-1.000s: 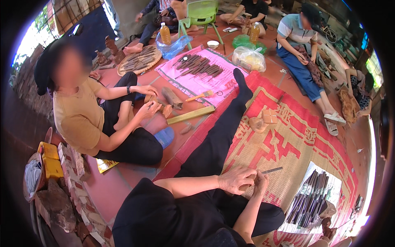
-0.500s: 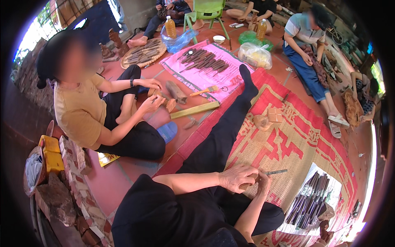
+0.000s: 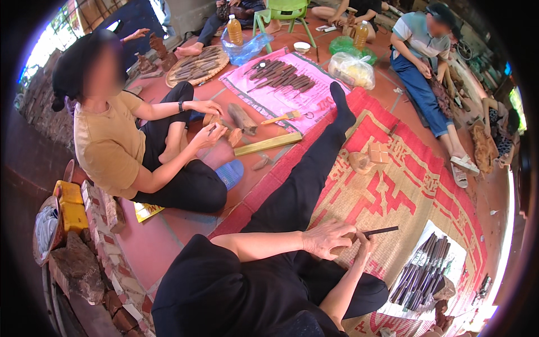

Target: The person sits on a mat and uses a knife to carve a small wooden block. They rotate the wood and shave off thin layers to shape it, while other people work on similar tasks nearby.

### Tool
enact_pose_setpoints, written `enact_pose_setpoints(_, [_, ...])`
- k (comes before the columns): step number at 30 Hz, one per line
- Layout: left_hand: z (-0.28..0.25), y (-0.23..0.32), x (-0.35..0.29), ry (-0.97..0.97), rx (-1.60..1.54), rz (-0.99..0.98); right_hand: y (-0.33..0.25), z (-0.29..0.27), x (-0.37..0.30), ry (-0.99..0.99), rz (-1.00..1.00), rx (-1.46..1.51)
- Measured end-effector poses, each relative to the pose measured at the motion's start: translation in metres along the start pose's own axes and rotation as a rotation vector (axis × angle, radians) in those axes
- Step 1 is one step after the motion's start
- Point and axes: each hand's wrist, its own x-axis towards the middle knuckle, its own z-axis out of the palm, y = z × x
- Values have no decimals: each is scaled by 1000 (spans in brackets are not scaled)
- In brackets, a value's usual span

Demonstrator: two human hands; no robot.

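My left hand curls over a small brown wooden piece, mostly hidden by the fingers. Close against it, my right hand grips a slim dark carving chisel, whose shaft sticks out to the right. The working end of the chisel is hidden between the hands. Both hands are above my folded leg and the red and tan woven mat. Right of them, several dark carving tools lie in rows on a white sheet.
Beyond my outstretched leg lie a wooden block and a round wooden piece. A pink cloth bears several tools and a brush. At left, a seated person works wood beside a yellowish wooden bar. Others sit farther back.
The chisel has tilted, its outer end now slightly farther right and higher, looking darker. My hands stay together, fingers shifted a little. The whole view has shifted slightly.
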Motion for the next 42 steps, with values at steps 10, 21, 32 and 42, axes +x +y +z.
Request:
enact_pose_setpoints(10, [1, 4, 1, -16, -5, 44, -11, 4, -7, -22, 45, -12])
enact_pose_setpoints(21, [0, 4, -1, -8, 3, 25, -21, -6, -10, -28, 112, 49])
enact_pose_setpoints(32, [1, 8, 0, -27, 51, 54, -12, -16, -4, 73, 202, 4])
enact_pose_setpoints(42, [1, 7, -4, -23, 54, 46, -22, -8, -14, 134, 240, 149])
